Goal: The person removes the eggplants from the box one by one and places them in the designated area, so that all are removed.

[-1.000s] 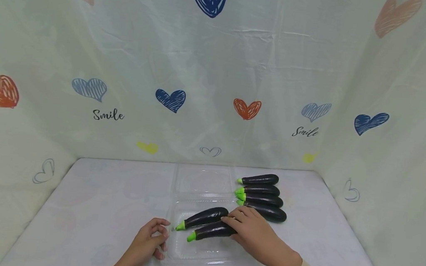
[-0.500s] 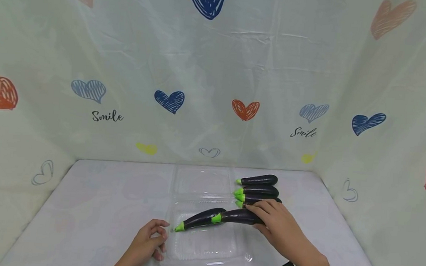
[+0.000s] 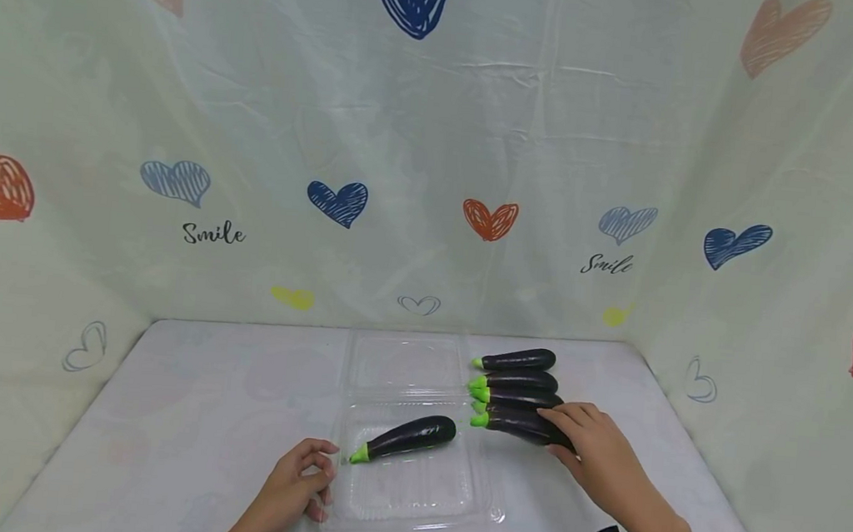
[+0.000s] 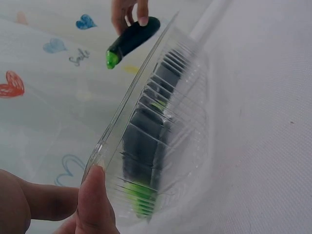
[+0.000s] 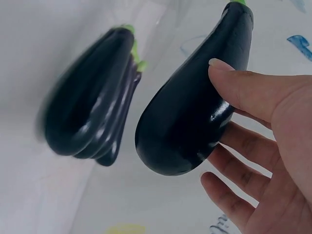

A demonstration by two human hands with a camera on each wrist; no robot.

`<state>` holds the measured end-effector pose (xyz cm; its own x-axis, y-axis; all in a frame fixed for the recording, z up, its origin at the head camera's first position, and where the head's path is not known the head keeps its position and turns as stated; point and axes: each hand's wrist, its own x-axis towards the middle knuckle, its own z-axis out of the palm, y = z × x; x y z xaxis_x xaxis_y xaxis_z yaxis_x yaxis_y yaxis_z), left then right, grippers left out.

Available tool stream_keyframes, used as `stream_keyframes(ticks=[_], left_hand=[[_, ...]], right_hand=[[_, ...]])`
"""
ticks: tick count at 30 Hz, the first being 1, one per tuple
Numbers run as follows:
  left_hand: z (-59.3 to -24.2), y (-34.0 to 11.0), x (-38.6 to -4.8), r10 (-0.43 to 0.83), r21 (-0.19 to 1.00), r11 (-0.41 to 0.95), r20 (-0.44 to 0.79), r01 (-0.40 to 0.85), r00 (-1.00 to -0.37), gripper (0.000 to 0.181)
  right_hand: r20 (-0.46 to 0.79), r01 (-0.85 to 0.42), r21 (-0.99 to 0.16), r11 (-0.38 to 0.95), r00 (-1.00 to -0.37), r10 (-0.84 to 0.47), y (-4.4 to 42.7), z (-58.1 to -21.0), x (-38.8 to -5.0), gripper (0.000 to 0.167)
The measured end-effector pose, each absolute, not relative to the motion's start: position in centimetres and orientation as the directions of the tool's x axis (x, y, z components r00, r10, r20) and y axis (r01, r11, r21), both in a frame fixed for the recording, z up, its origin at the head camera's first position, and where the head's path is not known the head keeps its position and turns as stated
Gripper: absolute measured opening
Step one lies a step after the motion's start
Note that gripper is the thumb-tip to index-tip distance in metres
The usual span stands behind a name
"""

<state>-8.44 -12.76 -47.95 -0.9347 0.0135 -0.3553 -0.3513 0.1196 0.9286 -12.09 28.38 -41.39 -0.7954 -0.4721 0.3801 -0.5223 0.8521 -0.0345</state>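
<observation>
In the head view my right hand (image 3: 603,455) grips a dark purple eggplant (image 3: 522,425) by its fat end, green stem pointing left. Its thumb and fingers close on the eggplant (image 5: 195,107) in the right wrist view, where it is apart from the eggplants (image 5: 92,92) behind. A clear plastic clamshell container (image 3: 408,498) lies open on the table, with one eggplant (image 3: 409,437) slanting across its base. At the container's left edge is my left hand (image 3: 296,485); the left wrist view has its thumb (image 4: 96,200) and a finger pinching the rim (image 4: 105,139).
Several eggplants (image 3: 519,379) lie in a row at the right of the container, stems to the left. The container's lid (image 3: 407,365) lies flat toward the back. A heart-printed curtain (image 3: 422,132) stands behind the white table (image 3: 235,401).
My right hand has lifted an eggplant out of the container's base and carried it right and back, beside the row. My left hand has stayed at the container's edge.
</observation>
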Motion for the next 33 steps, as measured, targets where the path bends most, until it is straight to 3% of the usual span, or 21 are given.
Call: stream_keyframes(ticks=[5,33], left_hand=[[-48.0,-12.8,-8.4,0.019,0.932,0.117,-0.349,-0.344,-0.937,0.036],[-48.0,-12.8,-8.3,0.01,0.929,0.109,-0.358,-0.355,-0.934,0.035]], right_hand=[[0.331,-0.465,-0.071,0.882,-0.846,-0.419,29.4,-42.1,-12.4,0.048],[0.213,-0.404,-0.097,0.91,-0.901,-0.378,30.7,-45.7,-12.9,0.044]])
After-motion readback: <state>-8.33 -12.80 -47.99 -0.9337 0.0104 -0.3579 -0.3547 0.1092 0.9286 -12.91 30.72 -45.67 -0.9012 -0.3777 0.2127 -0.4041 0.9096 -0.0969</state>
